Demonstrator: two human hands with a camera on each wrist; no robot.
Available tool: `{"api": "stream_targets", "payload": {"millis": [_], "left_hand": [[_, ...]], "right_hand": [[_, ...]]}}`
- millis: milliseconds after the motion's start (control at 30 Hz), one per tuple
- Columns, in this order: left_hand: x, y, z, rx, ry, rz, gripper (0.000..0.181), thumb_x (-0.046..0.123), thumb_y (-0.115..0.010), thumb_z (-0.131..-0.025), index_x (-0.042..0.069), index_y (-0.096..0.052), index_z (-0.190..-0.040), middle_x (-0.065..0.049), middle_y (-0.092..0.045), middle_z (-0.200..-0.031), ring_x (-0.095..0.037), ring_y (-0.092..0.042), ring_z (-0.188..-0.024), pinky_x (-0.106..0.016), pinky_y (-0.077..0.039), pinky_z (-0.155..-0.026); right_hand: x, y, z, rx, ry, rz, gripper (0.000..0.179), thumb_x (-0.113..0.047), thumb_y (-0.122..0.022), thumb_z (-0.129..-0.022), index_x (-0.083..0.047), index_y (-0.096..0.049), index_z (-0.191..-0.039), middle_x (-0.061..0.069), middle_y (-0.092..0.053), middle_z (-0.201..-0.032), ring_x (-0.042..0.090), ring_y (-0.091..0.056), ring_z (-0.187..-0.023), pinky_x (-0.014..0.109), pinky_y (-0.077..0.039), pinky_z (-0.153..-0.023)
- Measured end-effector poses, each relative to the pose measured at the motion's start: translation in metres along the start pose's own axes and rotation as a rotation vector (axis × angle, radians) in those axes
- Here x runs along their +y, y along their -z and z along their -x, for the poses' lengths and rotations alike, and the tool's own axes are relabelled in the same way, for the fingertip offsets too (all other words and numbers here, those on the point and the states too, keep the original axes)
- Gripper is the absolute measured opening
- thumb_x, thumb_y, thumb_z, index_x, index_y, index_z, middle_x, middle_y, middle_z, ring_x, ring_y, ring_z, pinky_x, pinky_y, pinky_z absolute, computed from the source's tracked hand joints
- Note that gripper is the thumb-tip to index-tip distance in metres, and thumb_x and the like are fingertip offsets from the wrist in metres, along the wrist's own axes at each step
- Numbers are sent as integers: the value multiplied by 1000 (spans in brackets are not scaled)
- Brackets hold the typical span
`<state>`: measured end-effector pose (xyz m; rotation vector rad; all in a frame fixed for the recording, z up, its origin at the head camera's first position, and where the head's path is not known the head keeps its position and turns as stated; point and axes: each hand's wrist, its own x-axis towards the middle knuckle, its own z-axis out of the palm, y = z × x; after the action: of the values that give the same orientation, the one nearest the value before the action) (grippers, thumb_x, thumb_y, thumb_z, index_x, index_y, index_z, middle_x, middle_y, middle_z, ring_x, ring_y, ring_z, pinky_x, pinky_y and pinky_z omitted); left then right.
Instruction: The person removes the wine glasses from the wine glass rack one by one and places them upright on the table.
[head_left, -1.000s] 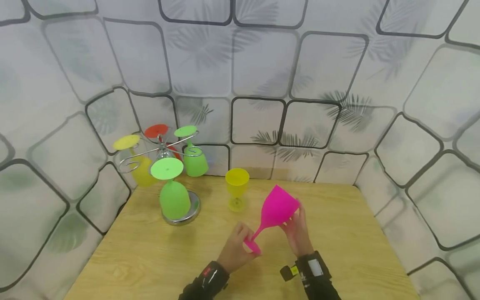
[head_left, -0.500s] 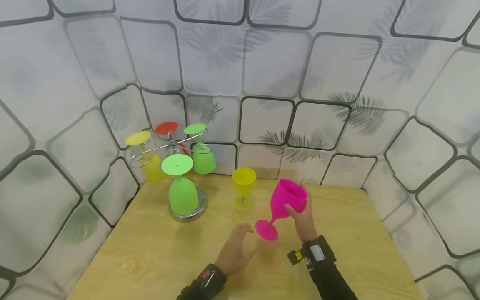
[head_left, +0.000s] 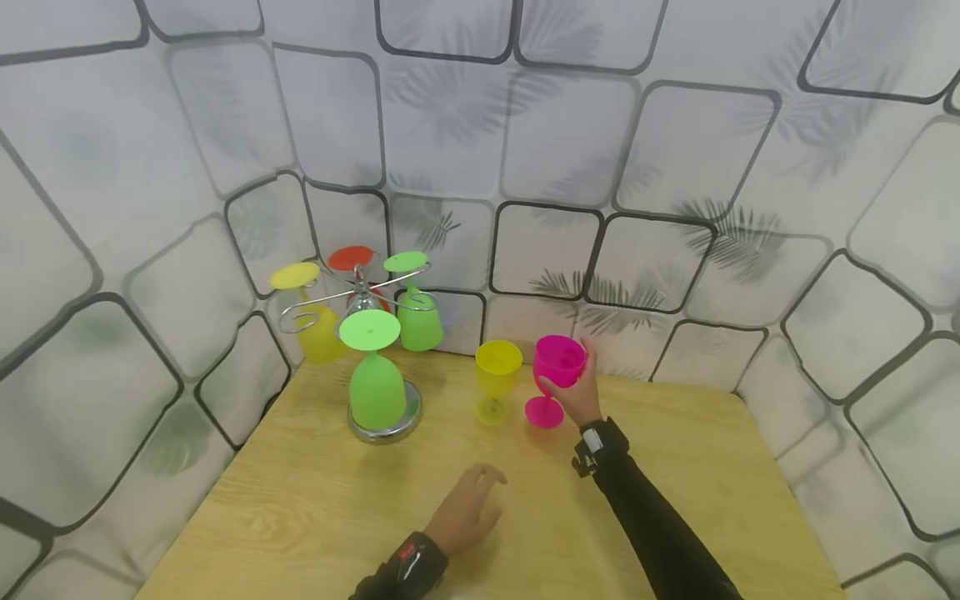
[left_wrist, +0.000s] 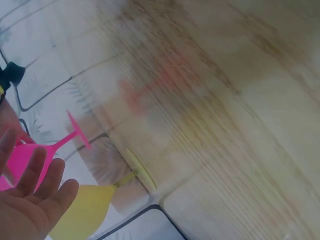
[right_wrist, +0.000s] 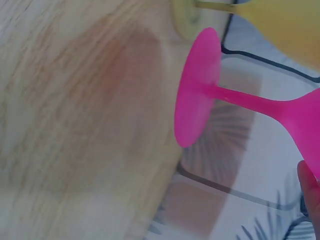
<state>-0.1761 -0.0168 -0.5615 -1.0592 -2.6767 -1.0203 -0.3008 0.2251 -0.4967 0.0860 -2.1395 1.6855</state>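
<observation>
My right hand (head_left: pixel 579 392) grips the bowl of a bright pink goblet (head_left: pixel 559 360), which stands upright. In the right wrist view the goblet's foot (right_wrist: pixel 197 90) appears slightly above the wooden table, its stem bare. To its left a yellow goblet (head_left: pixel 498 367) rests upright on the table, its foot flat on the wood. My left hand (head_left: pixel 463 510) is over the front middle of the table with relaxed fingers and holds nothing. Part of the pink bowl is hidden behind the left fingers in the left wrist view.
A chrome rack (head_left: pixel 414 408) on a round base stands at the back left. Upside-down goblets hang from it: two green (head_left: pixel 377 392), one yellow (head_left: pixel 321 333) and one red (head_left: pixel 351 257). Patterned cloth walls (head_left: pixel 450 125) border the wooden table (head_left: pixel 315 500) behind and at both sides.
The left hand has let go of the pink goblet's foot. The right hand has turned the goblet upright and carried it back, beside the yellow one.
</observation>
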Motion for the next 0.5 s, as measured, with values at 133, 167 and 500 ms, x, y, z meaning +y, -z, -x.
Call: {"api": "stream_targets", "payload": {"millis": [133, 167, 500], "left_hand": [[1, 1, 2, -3, 15, 13, 39, 12, -64, -80, 9, -54, -118, -10, -54, -121, -24, -53, -113, -40, -50, -94], [1, 1, 2, 0, 16, 11, 39, 12, -64, -80, 9, -54, -117, -9, -54, -120, -23, -53, -113, -40, -50, -94], [-2, 3, 11, 45, 11, -21, 37, 11, -64, -78, 9, -56, -114, -6, -55, -116, -21, -53, -110, -39, -50, -94]], "right_hand": [[16, -8, 2, 33, -5, 59, 101, -8, -79, -68, -4, -16, -147, 25, -37, -140, 38, -42, -123, 56, -38, -104], [19, -9, 3, 40, -5, 70, 101, -9, -79, -68, -4, -16, -147, 25, -38, -140, 38, -42, -123, 55, -38, -104], [34, -20, 7, 46, -13, 99, 102, -12, -81, -67, -4, -18, -147, 28, -39, -140, 40, -41, -124, 57, -37, -104]]}}
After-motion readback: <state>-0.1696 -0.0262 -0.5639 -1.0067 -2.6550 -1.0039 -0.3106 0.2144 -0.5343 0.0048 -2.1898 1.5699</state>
